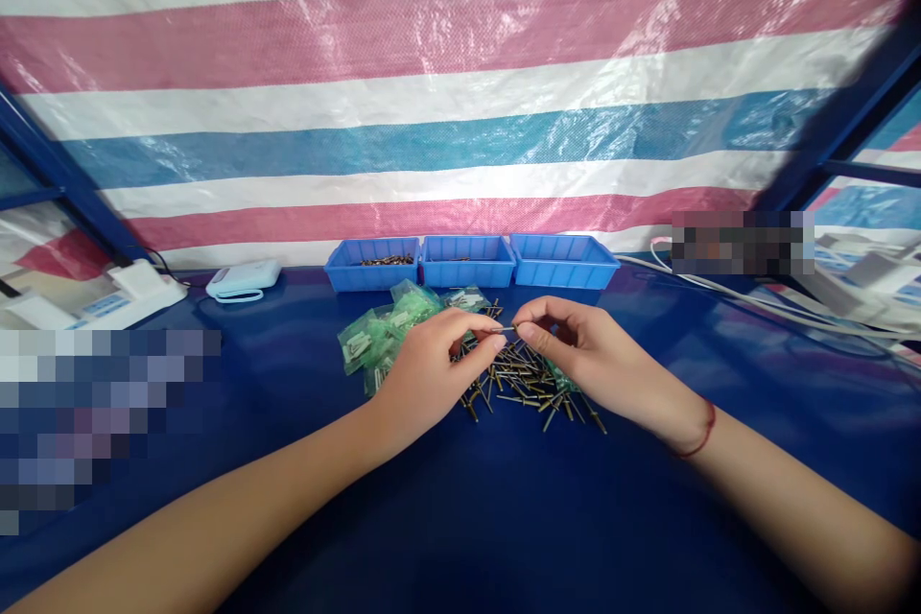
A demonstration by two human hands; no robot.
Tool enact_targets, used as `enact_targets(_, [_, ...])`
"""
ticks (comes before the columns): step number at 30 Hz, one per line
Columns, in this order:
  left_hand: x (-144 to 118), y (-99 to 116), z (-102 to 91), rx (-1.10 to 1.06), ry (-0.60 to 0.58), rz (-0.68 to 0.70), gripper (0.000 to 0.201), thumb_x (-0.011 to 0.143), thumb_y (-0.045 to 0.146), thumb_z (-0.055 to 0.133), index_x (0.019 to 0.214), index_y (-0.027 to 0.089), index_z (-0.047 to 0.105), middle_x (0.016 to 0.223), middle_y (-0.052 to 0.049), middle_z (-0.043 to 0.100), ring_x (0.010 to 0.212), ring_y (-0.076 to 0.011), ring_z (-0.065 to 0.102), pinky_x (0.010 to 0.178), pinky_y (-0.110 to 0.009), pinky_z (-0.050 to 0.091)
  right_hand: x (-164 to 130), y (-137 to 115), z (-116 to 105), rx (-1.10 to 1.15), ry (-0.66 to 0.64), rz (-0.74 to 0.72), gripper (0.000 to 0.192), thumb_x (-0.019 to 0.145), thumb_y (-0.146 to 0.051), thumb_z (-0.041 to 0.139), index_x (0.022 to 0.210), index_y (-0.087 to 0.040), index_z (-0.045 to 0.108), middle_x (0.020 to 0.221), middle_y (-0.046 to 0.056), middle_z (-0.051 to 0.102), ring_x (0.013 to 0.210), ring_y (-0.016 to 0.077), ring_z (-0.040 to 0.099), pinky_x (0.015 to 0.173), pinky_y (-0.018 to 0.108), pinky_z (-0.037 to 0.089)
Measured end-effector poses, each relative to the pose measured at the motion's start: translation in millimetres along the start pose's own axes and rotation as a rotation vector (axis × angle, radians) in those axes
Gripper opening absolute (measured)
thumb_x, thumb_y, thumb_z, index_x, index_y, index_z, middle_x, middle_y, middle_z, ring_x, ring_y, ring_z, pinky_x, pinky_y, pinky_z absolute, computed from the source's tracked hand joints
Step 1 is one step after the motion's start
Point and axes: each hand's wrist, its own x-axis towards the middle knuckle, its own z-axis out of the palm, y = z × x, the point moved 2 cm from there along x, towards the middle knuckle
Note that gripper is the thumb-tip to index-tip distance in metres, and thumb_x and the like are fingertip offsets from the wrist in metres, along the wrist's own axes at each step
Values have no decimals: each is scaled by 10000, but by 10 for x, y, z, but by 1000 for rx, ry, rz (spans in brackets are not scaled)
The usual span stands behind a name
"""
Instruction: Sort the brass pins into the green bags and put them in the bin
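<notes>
Your two bare forearms come in from the near edge and meet over the middle of the dark blue tabletop [467, 518]. A thin red string is tied around your right wrist [701, 436].

Your left hand [424, 365] is curled, thumb and forefinger pinched shut on one end of a thin metal pin [507, 329]. Your right hand [582, 350] is curled the same way, its fingertips pinched on the other end, so the pin lies level between the two hands, just above the tabletop.

Right under and just behind your hands lies a loose pile of pins [522, 379], dark and brassy, scattered in every direction, a few strays reaching toward the near right.

Just to the left of the pile, partly hidden by your left hand, sits a heap of small green plastic bags [385, 326]; what they hold is too small to tell.

Farther back, three blue plastic bins [467, 264] stand side by side in a row, touching each other. The left one shows some small brown pieces inside.

Well to the far left rest a small white device [243, 278] and a white box-like unit [136, 293]. White cables [691, 283] run along the far right.

Behind it all hangs a striped tarp [460, 96] in pink, white and blue.
</notes>
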Motion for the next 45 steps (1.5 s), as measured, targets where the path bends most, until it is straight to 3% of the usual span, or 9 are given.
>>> enact_targets(7, [5, 14, -17, 1, 8, 12, 100, 880, 230, 594, 933, 227, 680, 784, 19, 652, 621, -110, 540, 598, -242, 444, -7, 36, 12, -47, 89, -89, 199, 908, -367, 510, 872, -191, 594, 836, 40, 626, 745, 166, 547, 688, 299, 439])
enact_targets(15, [6, 52, -20, 114, -48, 127, 152, 911, 198, 528, 878, 205, 676, 870, -9, 661, 835, -153, 612, 767, -284, 466, -87, -54, 57, 66, 298, -207, 111, 840, -301, 641, 886, -218, 582, 850, 27, 624, 732, 159, 566, 691, 310, 465])
enact_targets(19, [365, -42, -123, 258, -45, 116, 169, 916, 219, 509, 874, 215, 673, 869, -2, 673, 792, -141, 608, 742, -275, 467, -81, -65, -34, 90, 400, -243, 225, 845, -277, 633, 1040, -234, 529, 942, 31, 624, 785, 163, 596, 730, 318, 482])
enact_targets(22, [806, -237, -200, 519, 8, 72, 207, 917, 234, 485, 874, 198, 684, 879, -36, 680, 797, -177, 599, 727, -312, 460, -16, 43, -122, -120, 435, -212, 120, 871, -249, 575, 985, -211, 578, 923, 40, 649, 770, 168, 602, 715, 321, 479])
enact_targets(26, [1125, -478, -135, 635, 47, 35, 233, 879, 260, 535, 979, 126, 698, 1032, -147, 658, 988, -315, 545, 820, -450, 424, 88, 270, -119, -481, 224, -227, 201, 877, -150, 481, 966, -186, 657, 960, 59, 705, 894, 216, 615, 810, 375, 469])
enact_targets(29, [989, -499, -29, 662, 44, 44, 326, 879, 311, 542, 1134, 142, 654, 1149, -144, 625, 1057, -343, 501, 846, -484, 410, 127, 421, -125, -733, 76, -144, 281, 866, -116, 448, 994, -186, 689, 1032, 65, 712, 972, 265, 606, 843, 432, 450])
enact_targets(33, [537, -327, 4, 626, -31, 126, 267, 898, 315, 517, 1091, 216, 674, 1119, -55, 646, 993, -259, 528, 880, -432, 418, 152, 529, -229, -924, -35, 11, 326, 881, -122, 433, 1025, -228, 706, 1060, 60, 711, 991, 281, 625, 797, 416, 450])
enact_targets(38, [91, -116, -43, 501, -92, 241, 207, 895, 247, 522, 1017, 212, 685, 1073, -44, 667, 949, -230, 546, 865, -407, 440, 186, 564, -273, -899, -119, 24, 235, 892, -204, 497, 952, -249, 719, 1040, 41, 710, 951, 256, 650, 727, 344, 444])
enact_targets(45, [-25, -37, -21, 387, -113, 226, 211, 892, 205, 516, 1017, 191, 685, 1033, -46, 676, 931, -214, 568, 871, -399, 458, 182, 523, -214, -829, -94, -31, 201, 894, -164, 473, 873, -190, 671, 913, 53, 702, 869, 221, 637, 746, 337, 456])
